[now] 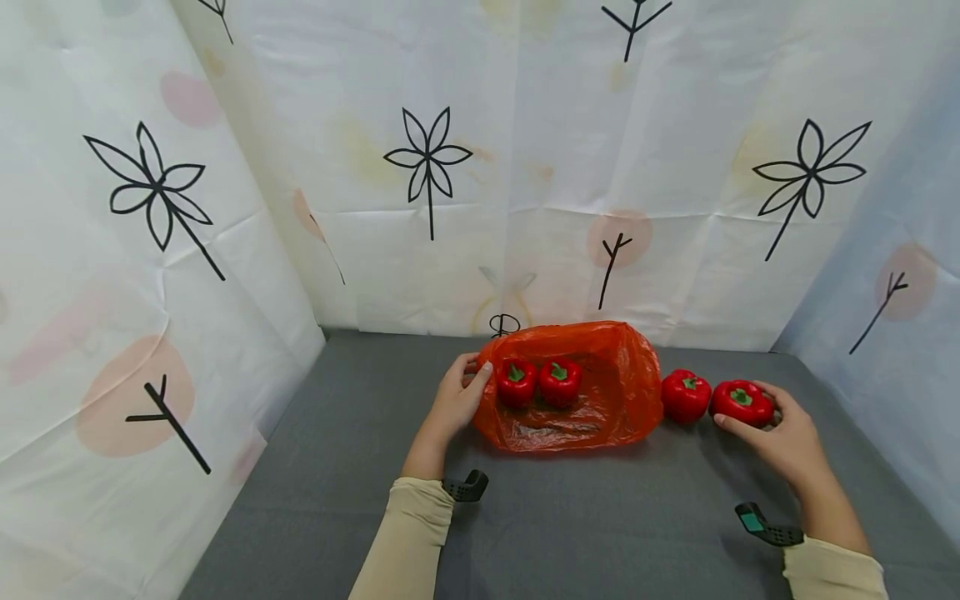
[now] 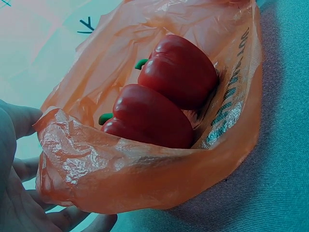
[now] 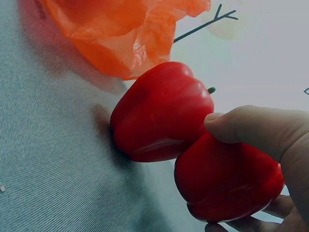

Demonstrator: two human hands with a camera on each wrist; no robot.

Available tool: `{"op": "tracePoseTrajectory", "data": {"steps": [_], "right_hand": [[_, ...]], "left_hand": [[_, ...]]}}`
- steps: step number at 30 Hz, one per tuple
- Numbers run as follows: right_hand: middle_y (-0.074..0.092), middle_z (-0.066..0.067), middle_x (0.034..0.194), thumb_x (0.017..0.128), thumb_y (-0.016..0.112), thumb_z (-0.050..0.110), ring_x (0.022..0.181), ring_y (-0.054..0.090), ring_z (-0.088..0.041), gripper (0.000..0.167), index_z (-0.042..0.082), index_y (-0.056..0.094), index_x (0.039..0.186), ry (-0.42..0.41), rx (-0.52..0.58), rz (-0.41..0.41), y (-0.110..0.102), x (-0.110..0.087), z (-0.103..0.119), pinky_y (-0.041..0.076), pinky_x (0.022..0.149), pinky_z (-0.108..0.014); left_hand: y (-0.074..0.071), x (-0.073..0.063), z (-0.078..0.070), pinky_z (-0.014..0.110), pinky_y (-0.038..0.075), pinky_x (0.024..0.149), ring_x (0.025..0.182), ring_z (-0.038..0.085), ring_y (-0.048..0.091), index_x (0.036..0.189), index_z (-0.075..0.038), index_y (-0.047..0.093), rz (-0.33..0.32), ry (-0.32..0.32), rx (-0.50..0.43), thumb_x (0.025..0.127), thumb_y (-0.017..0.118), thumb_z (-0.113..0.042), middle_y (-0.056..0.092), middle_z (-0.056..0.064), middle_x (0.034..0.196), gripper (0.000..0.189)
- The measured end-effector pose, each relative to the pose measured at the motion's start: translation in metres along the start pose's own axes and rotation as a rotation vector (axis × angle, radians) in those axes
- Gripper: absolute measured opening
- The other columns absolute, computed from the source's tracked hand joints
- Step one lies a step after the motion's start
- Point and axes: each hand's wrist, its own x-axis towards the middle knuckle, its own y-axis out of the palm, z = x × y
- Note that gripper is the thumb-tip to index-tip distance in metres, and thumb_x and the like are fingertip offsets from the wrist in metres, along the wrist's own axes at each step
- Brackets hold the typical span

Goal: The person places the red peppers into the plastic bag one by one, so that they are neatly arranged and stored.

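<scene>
An orange plastic bag [image 1: 585,429] lies spread with its mouth wide, holding two red bell peppers [image 1: 560,382] side by side, green stems showing. My left hand [image 1: 459,396] holds the bag's left rim, thumb at the edge and fingers along the outside. The left wrist view shows those fingers [image 2: 67,217] partly behind the crinkled plastic. To the right of the bag sits a third red bell pepper [image 1: 686,396]. My right hand [image 1: 787,433] grips a fourth one [image 1: 742,403] between thumb and fingers, close against its neighbour. In the right wrist view, the gripped bell pepper [image 3: 227,176] hides part of the fingers.
A grey cloth surface [image 1: 600,517] lies under everything. White patterned fabric [image 1: 525,167] with plant drawings hangs behind the bag and along both sides. Dark bands [image 1: 468,486] sit on both wrists over cream sleeves [image 1: 408,533].
</scene>
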Motion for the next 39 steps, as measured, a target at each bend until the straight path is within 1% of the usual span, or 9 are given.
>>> {"op": "tracePoseTrajectory", "data": {"steps": [6, 17, 23, 25, 27, 28, 30, 32, 39], "right_hand": [[0.038, -0.042, 0.155, 0.096, 0.076, 0.047, 0.131, 0.042, -0.065, 0.098, -0.004, 0.026, 0.163, -0.012, 0.01, -0.016, -0.002, -0.002, 0.006, 0.056, 0.087, -0.069], [0.035, -0.041, 0.158, 0.097, 0.076, 0.043, 0.134, 0.038, -0.066, 0.097, -0.002, 0.024, 0.165, -0.018, 0.01, -0.033, -0.008, -0.007, 0.021, 0.055, 0.09, -0.073], [0.036, -0.041, 0.157, 0.096, 0.077, 0.043, 0.133, 0.039, -0.066, 0.097, -0.001, 0.025, 0.165, -0.052, 0.022, -0.051, -0.009, -0.011, 0.029, 0.056, 0.088, -0.073], [0.038, -0.041, 0.157, 0.095, 0.078, 0.042, 0.133, 0.04, -0.065, 0.096, 0.0, 0.026, 0.165, -0.065, 0.026, -0.061, -0.01, -0.012, 0.032, 0.059, 0.082, -0.067], [0.039, -0.04, 0.156, 0.095, 0.079, 0.042, 0.133, 0.041, -0.064, 0.096, 0.001, 0.028, 0.165, -0.076, 0.03, -0.07, -0.01, -0.013, 0.035, 0.062, 0.075, -0.055], [0.039, -0.039, 0.156, 0.094, 0.079, 0.041, 0.133, 0.041, -0.064, 0.096, 0.001, 0.028, 0.165, -0.081, 0.034, -0.073, -0.01, -0.014, 0.036, 0.061, 0.072, -0.048], [0.04, -0.038, 0.156, 0.094, 0.08, 0.041, 0.133, 0.041, -0.063, 0.095, 0.002, 0.029, 0.164, -0.087, 0.04, -0.078, -0.011, -0.014, 0.039, 0.055, 0.067, -0.034], [0.041, -0.037, 0.156, 0.094, 0.08, 0.041, 0.133, 0.042, -0.062, 0.095, 0.002, 0.029, 0.164, -0.092, 0.043, -0.082, -0.011, -0.015, 0.042, 0.049, 0.066, -0.025], [0.041, -0.036, 0.157, 0.094, 0.081, 0.041, 0.132, 0.044, -0.062, 0.094, 0.005, 0.03, 0.165, -0.11, 0.052, -0.095, -0.012, -0.02, 0.051, 0.044, 0.063, -0.013]], "left_hand": [[0.0, 0.001, 0.001, 0.058, 0.052, 0.11, 0.13, 0.035, 0.061, 0.151, -0.015, 0.053, 0.001, -0.008, -0.004, 0.109, 0.056, -0.046, 0.059, 0.014, 0.148, 0.052], [0.0, 0.002, 0.002, 0.058, 0.052, 0.11, 0.129, 0.034, 0.061, 0.151, -0.018, 0.053, -0.001, -0.005, -0.002, 0.109, 0.056, -0.048, 0.059, 0.013, 0.148, 0.052], [0.0, 0.001, 0.001, 0.057, 0.052, 0.11, 0.129, 0.034, 0.061, 0.151, -0.017, 0.053, 0.002, -0.004, -0.006, 0.109, 0.056, -0.047, 0.059, 0.013, 0.147, 0.051], [0.001, 0.001, 0.001, 0.057, 0.052, 0.11, 0.128, 0.034, 0.061, 0.151, -0.017, 0.053, 0.002, -0.004, -0.008, 0.109, 0.056, -0.046, 0.06, 0.013, 0.147, 0.051], [0.001, 0.001, 0.001, 0.057, 0.052, 0.11, 0.128, 0.034, 0.061, 0.151, -0.016, 0.054, 0.001, 0.002, -0.008, 0.109, 0.056, -0.046, 0.06, 0.013, 0.146, 0.051], [0.001, 0.0, 0.001, 0.057, 0.052, 0.11, 0.128, 0.034, 0.061, 0.151, -0.017, 0.054, 0.001, 0.003, -0.008, 0.109, 0.056, -0.046, 0.06, 0.013, 0.146, 0.051], [0.001, 0.001, 0.001, 0.057, 0.052, 0.11, 0.128, 0.034, 0.061, 0.151, -0.017, 0.054, -0.001, 0.006, -0.008, 0.109, 0.056, -0.046, 0.06, 0.013, 0.146, 0.051], [0.001, 0.001, 0.001, 0.057, 0.052, 0.11, 0.128, 0.034, 0.061, 0.151, -0.016, 0.054, -0.003, 0.007, -0.007, 0.109, 0.056, -0.046, 0.06, 0.013, 0.146, 0.051], [0.002, 0.001, 0.002, 0.057, 0.052, 0.111, 0.129, 0.034, 0.061, 0.151, -0.015, 0.053, 0.001, 0.009, 0.001, 0.109, 0.056, -0.044, 0.06, 0.014, 0.147, 0.051]]}}
